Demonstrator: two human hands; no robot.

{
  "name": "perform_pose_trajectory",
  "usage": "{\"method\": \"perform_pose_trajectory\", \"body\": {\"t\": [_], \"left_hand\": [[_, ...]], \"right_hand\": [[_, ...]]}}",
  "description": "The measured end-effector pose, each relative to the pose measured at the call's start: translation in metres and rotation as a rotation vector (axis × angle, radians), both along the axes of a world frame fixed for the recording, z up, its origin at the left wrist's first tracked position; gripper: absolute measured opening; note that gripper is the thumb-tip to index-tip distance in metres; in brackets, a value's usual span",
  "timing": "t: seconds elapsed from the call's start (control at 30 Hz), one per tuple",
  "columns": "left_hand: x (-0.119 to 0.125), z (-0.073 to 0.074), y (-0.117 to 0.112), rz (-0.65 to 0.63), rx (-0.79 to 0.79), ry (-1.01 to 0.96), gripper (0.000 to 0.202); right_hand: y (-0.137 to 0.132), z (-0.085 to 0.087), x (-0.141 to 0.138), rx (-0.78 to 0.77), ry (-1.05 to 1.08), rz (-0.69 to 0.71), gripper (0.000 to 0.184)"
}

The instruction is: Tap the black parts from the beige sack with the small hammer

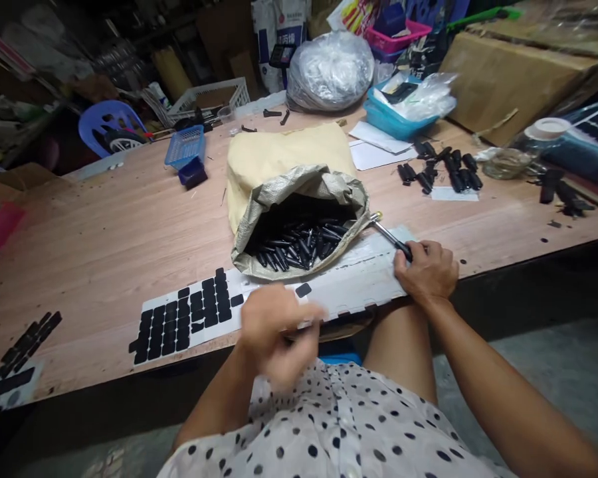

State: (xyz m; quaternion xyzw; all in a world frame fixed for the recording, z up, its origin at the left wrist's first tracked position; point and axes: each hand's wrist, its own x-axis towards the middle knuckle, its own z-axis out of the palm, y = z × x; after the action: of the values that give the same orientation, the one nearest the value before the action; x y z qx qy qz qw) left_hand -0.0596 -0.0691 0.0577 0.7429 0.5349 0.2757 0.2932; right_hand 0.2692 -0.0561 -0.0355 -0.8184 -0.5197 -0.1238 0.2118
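An open woven sack [299, 192] full of small black parts [299, 245] lies on the wooden table [104, 226]. In front of it lies a long white sheet [359, 279] with several black pads [184, 318] stuck on its left part. My right hand [426, 269] rests on the sheet's right end, closed round a thin metal tool with a black handle [389, 236] that points toward the sack. My left hand [276, 332] hovers at the table's front edge over the sheet, smeared by motion, so its fingers do not read.
More black parts [441, 169] lie at the back right beside papers and a blue tray [396, 119] with plastic bags. A blue basket [185, 145], white basket [209, 96], cardboard box [513, 79] and tape roll [548, 127] stand further back. Another pad sheet [14, 365] lies front left.
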Motion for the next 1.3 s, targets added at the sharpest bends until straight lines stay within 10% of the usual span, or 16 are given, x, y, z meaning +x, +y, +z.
{"method": "perform_pose_trajectory", "body": {"t": [0.27, 0.43, 0.67, 0.93, 1.3], "left_hand": [[0.043, 0.0, 0.148, 0.144, 0.236, 0.231, 0.018], [0.043, -0.015, 0.177, 0.065, 0.068, 0.451, 0.018], [0.02, -0.013, 0.131, 0.14, 0.231, 0.23, 0.013], [0.023, -0.047, 0.028, -0.198, 0.005, 0.078, 0.017], [0.016, -0.086, 0.026, -0.156, 0.145, -0.016, 0.036]], "right_hand": [[-0.001, 0.002, -0.002, 0.017, -0.063, -0.006, 0.027], [0.0, 0.0, -0.003, 0.033, -0.055, -0.01, 0.026], [0.0, 0.001, -0.003, 0.013, -0.042, -0.009, 0.028], [0.002, 0.001, -0.002, 0.013, -0.028, -0.016, 0.029], [0.005, 0.001, -0.001, -0.01, -0.013, -0.029, 0.029]]}}
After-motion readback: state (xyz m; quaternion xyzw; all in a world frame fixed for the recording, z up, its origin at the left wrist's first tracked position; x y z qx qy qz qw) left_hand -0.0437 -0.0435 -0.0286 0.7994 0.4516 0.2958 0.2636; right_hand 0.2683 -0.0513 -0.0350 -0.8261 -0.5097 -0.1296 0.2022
